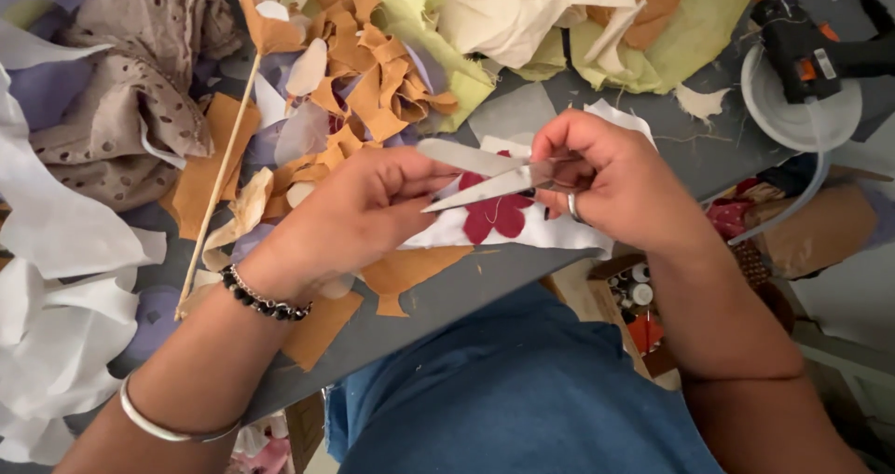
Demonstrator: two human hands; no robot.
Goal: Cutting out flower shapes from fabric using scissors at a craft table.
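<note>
Centre of frame: right hand [611,180] is gripping a pair of scissors [485,178], fingers closed around the handles, blades parted and pointing left. Left hand [359,215] is pinching a pale fabric piece [459,154] between thumb and fingertips, holding it between the blades. Just below the scissors, a dark red flower cut-out [496,215] is lying on white cloth [559,233]. Orange fabric scraps [373,82] are heaped in the upper centre. A thin wooden stick [216,187] is lying at left. A glue gun [806,50] is resting on a white dish [792,120], upper right.
</note>
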